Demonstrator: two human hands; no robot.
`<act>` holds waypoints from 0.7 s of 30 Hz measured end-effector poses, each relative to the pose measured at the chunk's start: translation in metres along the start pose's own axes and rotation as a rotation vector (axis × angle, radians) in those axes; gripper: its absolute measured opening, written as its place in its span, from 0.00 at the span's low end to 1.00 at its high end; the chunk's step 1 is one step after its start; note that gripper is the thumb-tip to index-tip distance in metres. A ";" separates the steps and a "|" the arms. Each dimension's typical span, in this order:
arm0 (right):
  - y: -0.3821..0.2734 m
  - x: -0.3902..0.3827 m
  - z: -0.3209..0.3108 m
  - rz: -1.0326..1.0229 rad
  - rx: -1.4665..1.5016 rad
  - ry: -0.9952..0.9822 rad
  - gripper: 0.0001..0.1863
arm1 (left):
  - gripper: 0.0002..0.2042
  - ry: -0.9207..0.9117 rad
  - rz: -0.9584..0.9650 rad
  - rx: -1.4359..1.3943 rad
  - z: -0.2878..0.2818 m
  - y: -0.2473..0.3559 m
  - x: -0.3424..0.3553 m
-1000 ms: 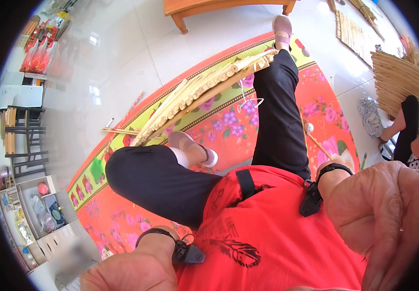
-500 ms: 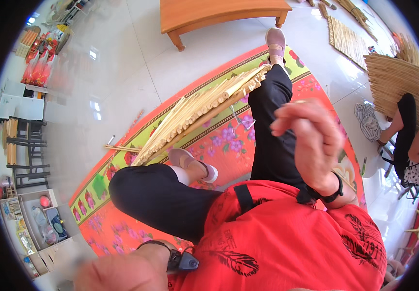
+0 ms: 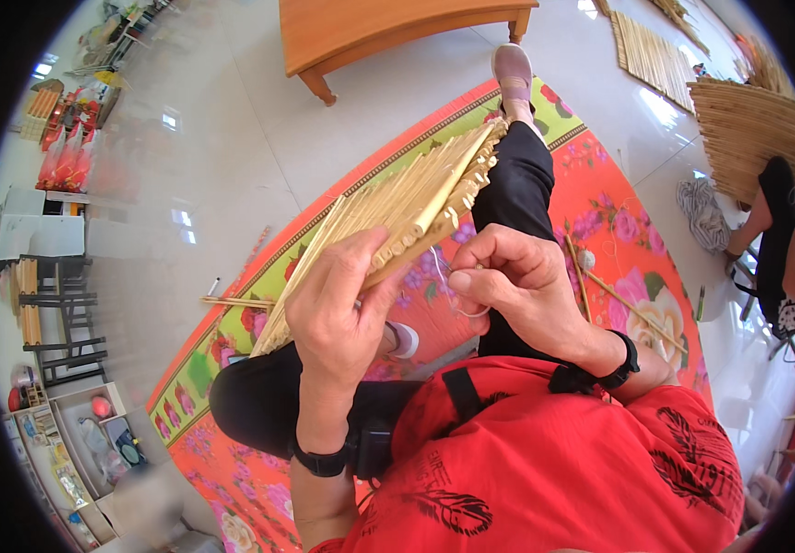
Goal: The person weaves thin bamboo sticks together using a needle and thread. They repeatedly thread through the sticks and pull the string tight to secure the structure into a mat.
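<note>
A mat of straw-coloured reed stalks (image 3: 393, 189) slants across my legs, its row of cut ends turned toward me. My left hand (image 3: 335, 304) is closed on the near edge of this mat, with the thumb below and the fingers on top. A thin white string (image 3: 441, 265) hangs at that edge and loops down to my right hand (image 3: 526, 293). There my thumb and fingers pinch it just right of the mat, apart from the stalks. Part of the string is hidden behind my fingers.
An orange flowered rug (image 3: 600, 198) lies beneath me, with loose sticks (image 3: 635, 306) and a small grey ball (image 3: 585, 259) on it. Ahead stands a wooden table (image 3: 397, 32). At right, another person's legs (image 3: 780, 244) are beside a second reed mat (image 3: 749, 134).
My left hand has come up from the lower left and taken hold of the mat's edge. My right hand has moved down and left and now pinches the string. The mat's near edge is lifted.
</note>
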State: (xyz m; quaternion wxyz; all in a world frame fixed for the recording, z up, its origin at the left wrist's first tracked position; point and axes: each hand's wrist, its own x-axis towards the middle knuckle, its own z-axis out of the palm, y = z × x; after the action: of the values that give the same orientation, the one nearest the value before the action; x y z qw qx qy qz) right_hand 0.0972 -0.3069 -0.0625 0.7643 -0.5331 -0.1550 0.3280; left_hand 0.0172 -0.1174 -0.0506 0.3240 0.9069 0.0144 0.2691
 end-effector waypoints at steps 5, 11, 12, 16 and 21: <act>0.006 -0.009 -0.018 -0.002 -0.053 -0.022 0.02 | 0.20 0.031 0.153 -0.005 0.018 -0.003 0.000; 0.005 -0.014 -0.031 0.003 0.020 -0.054 0.02 | 0.18 0.002 0.186 -0.087 0.024 0.004 0.006; 0.001 -0.014 -0.033 0.040 -0.004 -0.050 0.04 | 0.19 -0.012 0.174 -0.096 0.023 0.005 0.005; -0.001 -0.010 -0.029 0.054 0.076 -0.036 0.08 | 0.18 0.024 0.185 -0.140 0.024 0.002 0.004; -0.001 -0.010 -0.029 0.090 0.202 -0.043 0.08 | 0.16 0.021 0.214 -0.159 0.020 0.003 0.008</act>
State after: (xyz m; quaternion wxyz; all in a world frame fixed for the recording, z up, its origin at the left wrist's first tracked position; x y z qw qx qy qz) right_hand 0.1075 -0.3342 -0.0719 0.7951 -0.4527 -0.1132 0.3873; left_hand 0.0339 -0.1301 -0.0577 0.3643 0.8717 -0.1006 0.3120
